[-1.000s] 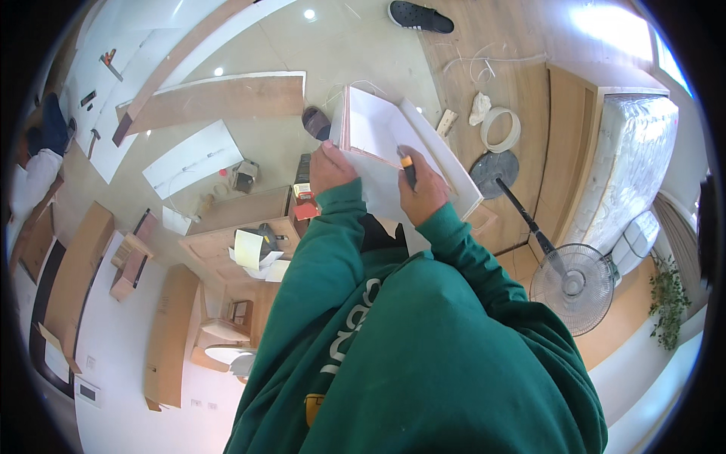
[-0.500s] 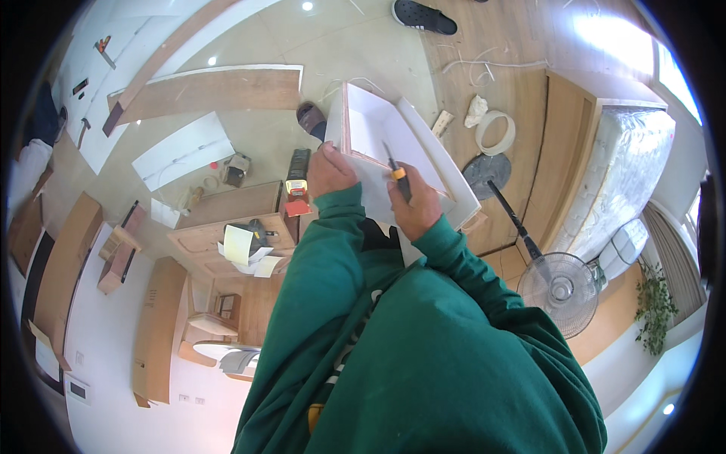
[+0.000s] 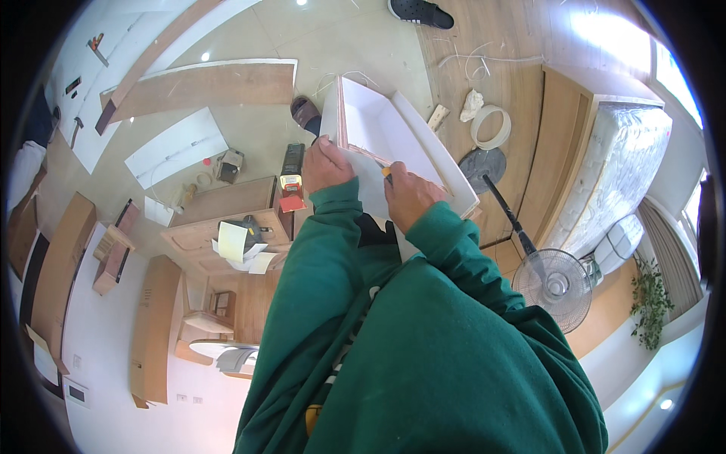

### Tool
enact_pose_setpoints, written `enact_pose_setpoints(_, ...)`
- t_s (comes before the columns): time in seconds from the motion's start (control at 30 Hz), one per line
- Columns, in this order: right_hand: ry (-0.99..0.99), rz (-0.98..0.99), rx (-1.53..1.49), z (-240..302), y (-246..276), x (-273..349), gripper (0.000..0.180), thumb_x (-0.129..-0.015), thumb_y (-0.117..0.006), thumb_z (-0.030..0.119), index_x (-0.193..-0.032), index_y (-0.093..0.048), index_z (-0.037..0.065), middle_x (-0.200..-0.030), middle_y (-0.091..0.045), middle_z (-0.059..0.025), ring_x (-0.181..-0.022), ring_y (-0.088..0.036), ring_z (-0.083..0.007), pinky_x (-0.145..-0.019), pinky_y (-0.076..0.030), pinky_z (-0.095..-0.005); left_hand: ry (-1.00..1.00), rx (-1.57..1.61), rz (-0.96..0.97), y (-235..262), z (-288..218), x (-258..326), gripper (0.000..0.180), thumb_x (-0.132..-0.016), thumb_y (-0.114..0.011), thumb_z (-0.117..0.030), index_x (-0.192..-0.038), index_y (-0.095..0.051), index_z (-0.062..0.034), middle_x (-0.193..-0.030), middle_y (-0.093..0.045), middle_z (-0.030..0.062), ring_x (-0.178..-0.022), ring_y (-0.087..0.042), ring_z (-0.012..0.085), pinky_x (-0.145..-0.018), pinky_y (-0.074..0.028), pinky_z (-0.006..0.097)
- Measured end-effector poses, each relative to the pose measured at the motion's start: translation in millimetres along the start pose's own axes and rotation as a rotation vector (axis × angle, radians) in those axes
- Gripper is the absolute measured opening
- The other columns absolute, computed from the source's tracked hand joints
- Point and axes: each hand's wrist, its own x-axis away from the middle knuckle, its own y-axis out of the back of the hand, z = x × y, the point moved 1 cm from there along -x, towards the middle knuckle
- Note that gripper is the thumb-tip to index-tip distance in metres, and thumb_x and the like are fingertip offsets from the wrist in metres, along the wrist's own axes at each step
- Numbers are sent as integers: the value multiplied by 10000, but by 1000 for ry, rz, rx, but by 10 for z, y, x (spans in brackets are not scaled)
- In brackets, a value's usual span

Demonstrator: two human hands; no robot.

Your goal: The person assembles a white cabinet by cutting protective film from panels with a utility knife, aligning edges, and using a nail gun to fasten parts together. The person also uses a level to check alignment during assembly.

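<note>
A long white open box [image 3: 378, 125], like a drawer, leans against my lap, with bare brown wood along its edges. My left hand [image 3: 327, 163] is closed round its left side at the near corner. In my right hand [image 3: 412, 193] is a slim utility knife [image 3: 387, 174] with a yellow and black handle, partly hidden by my fingers. The knife's tip is at the box's near top edge, close to my left hand; whether the blade touches the edge I cannot tell.
Left of me, a low wooden cabinet [image 3: 219, 204] carries papers [image 3: 233, 240] and a power tool. Beside my left hand is a black and yellow box [image 3: 293, 163]. A standing fan [image 3: 553, 287] and a ring of edge banding [image 3: 491, 127] lie to the right. White boards and a plank lie ahead.
My right hand has turned and lowered the knife from pointing up to the box's near edge. My left hand keeps its hold. The whole view has shifted slightly.
</note>
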Motion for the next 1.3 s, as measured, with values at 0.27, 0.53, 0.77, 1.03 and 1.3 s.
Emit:
enact_pose_setpoints(0.27, -17, 82, 147, 113, -18, -56, 143, -912, -488, 135, -1004, -488, 26, -873, -663, -223, -822, -664, -410, -749, -519, -493, 55, -19, 43, 31, -13, 9, 358, -999, -345, -218, -983, -639, -13, -915, -650, 171, -856, -604, 374, -765, -481, 454)
enact_pose_setpoints(0.53, -21, 120, 227, 281, 65, -219, 137, -893, -485, 98, -1009, -498, 26, -861, -668, -215, -856, -672, -392, -767, -531, -478, 77, -30, 39, 46, -55, 4, 344, -994, -356, -199, -976, -643, -9, -897, -651, 168, -848, -610, 363, -757, -487, 447)
enact_pose_setpoints(0.77, -58, 163, 159, -47, 101, 13, 124, -905, -470, 102, -999, -482, 22, -869, -663, -217, -832, -667, -407, -726, -519, -498, 48, -6, 28, 64, -90, 14, 321, -991, -377, -188, -976, -644, -10, -891, -653, 171, -847, -614, 362, -760, -490, 440)
enact_pose_setpoints(1.03, -60, 21, 151, 73, -33, 66, 127, -913, -467, 97, -1009, -460, 15, -902, -642, -240, -784, -659, -423, -701, -516, -507, 49, -17, 35, 59, -65, 2, 317, -991, -372, -164, -964, -641, 2, -889, -653, 171, -850, -614, 360, -763, -490, 437)
enact_pose_setpoints(1.3, -37, 100, 166, 6, 18, -12, 122, -905, -484, 90, -996, -472, 9, -848, -659, -239, -821, -659, -438, -727, -519, -514, 10, -25, 32, 23, -47, 5, 308, -990, -371, -156, -969, -635, 0, -881, -649, 172, -842, -609, 361, -765, -485, 438)
